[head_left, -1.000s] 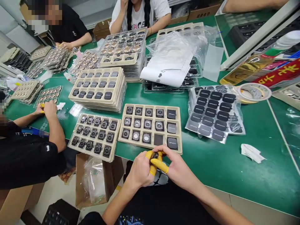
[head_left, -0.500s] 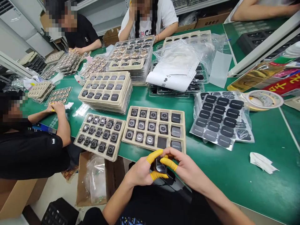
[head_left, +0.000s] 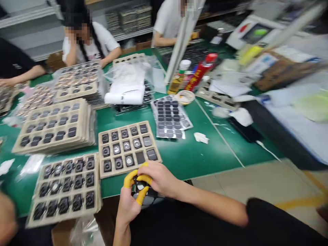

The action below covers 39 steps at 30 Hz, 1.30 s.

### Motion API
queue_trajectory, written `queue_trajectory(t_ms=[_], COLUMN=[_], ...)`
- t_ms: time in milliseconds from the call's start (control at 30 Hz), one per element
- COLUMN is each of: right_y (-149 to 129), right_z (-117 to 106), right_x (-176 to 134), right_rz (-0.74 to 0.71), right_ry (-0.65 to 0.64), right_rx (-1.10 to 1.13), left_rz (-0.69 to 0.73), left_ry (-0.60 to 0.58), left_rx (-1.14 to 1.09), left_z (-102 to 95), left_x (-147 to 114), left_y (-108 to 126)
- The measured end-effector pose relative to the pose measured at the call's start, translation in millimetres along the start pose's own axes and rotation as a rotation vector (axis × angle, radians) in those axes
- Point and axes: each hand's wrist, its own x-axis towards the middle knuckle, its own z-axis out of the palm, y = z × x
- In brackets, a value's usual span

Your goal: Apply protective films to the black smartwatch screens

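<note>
A small dark, glossy smartwatch point(head_left: 140, 185) is held between my two hands above the table's near edge. My left hand point(head_left: 128, 201), with yellow finger cots, grips it from the left with the fingers curled. From the right, my right hand point(head_left: 162, 177) closes on it, also with yellow cots on its fingertips. Fingers cover much of the watch. Just beyond my hands lies a beige tray point(head_left: 112, 174) of watches, sensor side up in most cells; its right column holds flat dark pieces. A second tray of watches point(head_left: 98, 191) sits to the left, at the table edge.
Stacked trays point(head_left: 84, 126) stand at the left. Black sticker sheets point(head_left: 169, 118), a tape roll point(head_left: 185, 98) and a crumpled tissue point(head_left: 201, 137) lie on the green table point(head_left: 176, 155). A bottle point(head_left: 176, 82) stands beyond. Co-workers sit across; another's arm point(head_left: 6, 215) shows at left.
The view has swung right, bringing the table's right side and the floor into sight. My hands still hold the smartwatch, with the fingers slightly shifted around it.
</note>
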Motion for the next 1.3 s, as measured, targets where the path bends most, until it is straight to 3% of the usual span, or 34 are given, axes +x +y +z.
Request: queue_trajectory(t_ms=[133,233,300,500,567,633,733,867,1033,1133,1300], right_y=[-2,15,45,182,215,239,264,283,274,247,196], right_z=[-3,-38,-86,-274,-316,-338,-342,-327,-308,-272,-181], right_x=[-1,-9,-19,-54,-61,-65,-67,-66,-70,-88,-132], right_rz=[0.035,0.162,0.318,0.878,1.003,1.091,1.17,1.202,1.121,1.016,0.852], right_ry=[0.026,0.086,0.181,0.436,0.486,0.503,0.504,0.56,0.673,0.596,0.377], right_rx=[-0.085,-0.066,-0.111,-0.391,-0.467,-0.517,-0.574,-0.677,-0.785,-0.738,-0.607], left_rz=[-0.076,-0.152,-0.204,-0.306,-0.32,-0.342,-0.4,-0.46,-0.381,-0.342,-0.277], left_ry=[0.066,0.11,0.141,0.116,0.132,0.123,0.08,0.054,0.116,0.155,0.136], left_rx=[-0.129,-0.232,-0.278,-0.327,-0.331,-0.332,-0.33,-0.326,-0.251,-0.264,-0.273], left_z=[9.3,10.8,5.9,-8.2,-6.9,-5.6,-7.3,-10.3,-0.8,5.9,14.2], left_x=[12,17,19,20,19,19,20,16,11,15,28], left_y=[-15,-14,-12,-5,-4,-7,-19,-33,-21,-8,3])
